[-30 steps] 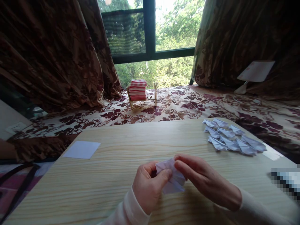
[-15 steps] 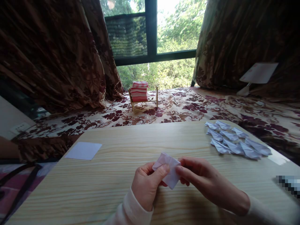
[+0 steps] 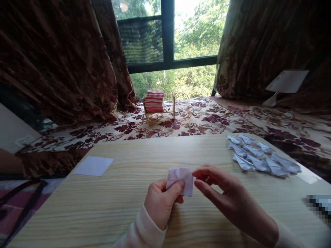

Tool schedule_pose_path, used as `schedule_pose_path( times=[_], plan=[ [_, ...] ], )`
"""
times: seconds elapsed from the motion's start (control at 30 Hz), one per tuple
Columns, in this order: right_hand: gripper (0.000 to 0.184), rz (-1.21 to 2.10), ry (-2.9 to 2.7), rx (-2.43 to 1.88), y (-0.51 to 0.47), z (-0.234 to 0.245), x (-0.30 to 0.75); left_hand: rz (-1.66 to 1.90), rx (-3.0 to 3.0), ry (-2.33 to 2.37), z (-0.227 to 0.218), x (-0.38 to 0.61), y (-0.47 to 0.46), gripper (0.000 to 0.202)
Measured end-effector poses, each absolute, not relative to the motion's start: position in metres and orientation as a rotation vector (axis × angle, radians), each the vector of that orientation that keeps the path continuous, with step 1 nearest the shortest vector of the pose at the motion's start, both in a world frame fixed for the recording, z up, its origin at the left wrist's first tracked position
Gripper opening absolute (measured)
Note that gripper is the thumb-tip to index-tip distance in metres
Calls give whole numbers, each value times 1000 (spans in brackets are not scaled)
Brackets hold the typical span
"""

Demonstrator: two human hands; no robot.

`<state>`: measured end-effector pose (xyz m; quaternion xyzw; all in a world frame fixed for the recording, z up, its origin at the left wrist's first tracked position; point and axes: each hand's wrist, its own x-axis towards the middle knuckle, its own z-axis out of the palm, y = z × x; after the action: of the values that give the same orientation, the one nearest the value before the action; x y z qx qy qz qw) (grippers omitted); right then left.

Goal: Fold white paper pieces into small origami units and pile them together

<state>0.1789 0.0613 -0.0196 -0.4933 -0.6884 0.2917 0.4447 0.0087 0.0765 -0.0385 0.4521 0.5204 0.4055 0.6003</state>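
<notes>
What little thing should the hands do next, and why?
Perhaps the right hand should pinch the right edge of the folded paper, since its thumb and fingertips are parted beside that edge while the left hand grips the other side.

Bare wood on the worktop (image 3: 144, 150) leaves a low sideways passage beyond the hands, between the flat sheet (image 3: 93, 166) and the cluster of folded papers (image 3: 258, 162); the left hand (image 3: 160, 203), gripping a folded square (image 3: 187, 177), and the right hand (image 3: 232, 199) just beside it block the near middle; the cluster obstructs the far right corner; a pixelated object (image 3: 320, 206) stands in the way at the right edge.
</notes>
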Motion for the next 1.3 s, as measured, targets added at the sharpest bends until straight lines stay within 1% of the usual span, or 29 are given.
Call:
schedule_pose_path(
  times=[0.1, 0.33, 0.4, 0.7, 0.87, 0.97, 1.07, 1.17, 1.3],
  plan=[
    [11, 751, -1751, -1221, 61, -20, 177, 929, 1032, 1142, -44, 9, 76, 36],
    [24, 871, -1566, -1207, 62, -28, 174, 947, 958, 1082, -45, 10, 75, 35],
    [25, 912, -1518, -1199, 62, -29, 174, 945, 940, 1061, -45, 11, 75, 35],
    [15, 969, -1494, -1174, 63, -29, 174, 964, 796, 1060, -42, 14, 74, 37],
    [17, 1047, -1488, -1178, 63, -33, 176, 949, 825, 1050, -43, 14, 73, 41],
    [19, 1038, -1456, -1160, 64, -35, 176, 913, 864, 1040, -40, 14, 72, 44],
    [11, 963, -1540, -1165, 64, -34, 175, 878, 894, 1050, -32, 15, 72, 45],
    [7, 836, -1583, -1167, 63, -31, 173, 838, 907, 1056, -25, 17, 72, 41],
    [2, 803, -1679, -1159, 61, -27, 172, 782, 960, 1090, -20, 18, 71, 32]
  ],
)
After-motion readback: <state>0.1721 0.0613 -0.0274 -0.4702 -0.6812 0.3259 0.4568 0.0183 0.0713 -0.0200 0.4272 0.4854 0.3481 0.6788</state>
